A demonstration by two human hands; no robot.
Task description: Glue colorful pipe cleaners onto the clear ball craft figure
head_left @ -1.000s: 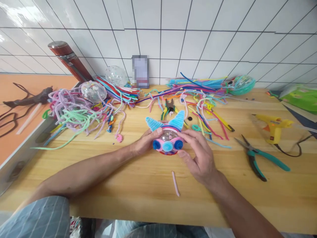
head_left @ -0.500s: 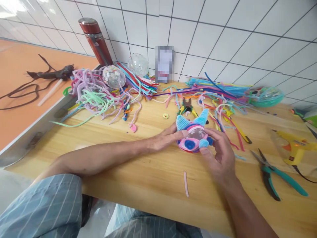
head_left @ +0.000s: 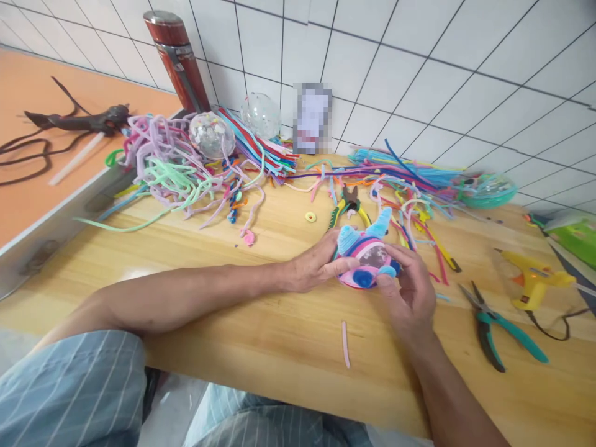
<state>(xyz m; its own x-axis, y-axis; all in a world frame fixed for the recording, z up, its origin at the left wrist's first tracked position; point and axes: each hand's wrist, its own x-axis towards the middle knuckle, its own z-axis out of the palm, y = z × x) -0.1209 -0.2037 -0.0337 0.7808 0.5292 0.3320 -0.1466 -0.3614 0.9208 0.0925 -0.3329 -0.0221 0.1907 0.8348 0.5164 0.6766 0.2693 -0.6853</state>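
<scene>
Between my hands is a round clear ball wrapped in pipe cleaners (head_left: 370, 256), with two light-blue ears, blue eye discs ringed in pink and a light-blue nose piece. My left hand (head_left: 321, 261) grips its left side, thumb across the front. From the right, my right hand (head_left: 410, 279) pinches near the light-blue nose piece with thumb and fingers. The hands hide the ball's sides. Nearer me on the wooden table (head_left: 261, 329) lies a short pink pipe cleaner (head_left: 345, 344). Just behind the ball are green-and-yellow-handled pliers (head_left: 350, 200).
Teal-handled pliers (head_left: 507, 329) and a yellow glue gun (head_left: 535, 276) lie right. Tangled pipe cleaners (head_left: 167, 158), clear balls (head_left: 261, 115) and a red thermos (head_left: 179, 62) stand back left. A phone (head_left: 311, 118) leans on the tiled wall. A black glue gun (head_left: 100, 119) rests on the orange surface.
The ball has tipped slightly, its face turned a little downward, and both hands have shifted with it. The camera view has also moved a little.
</scene>
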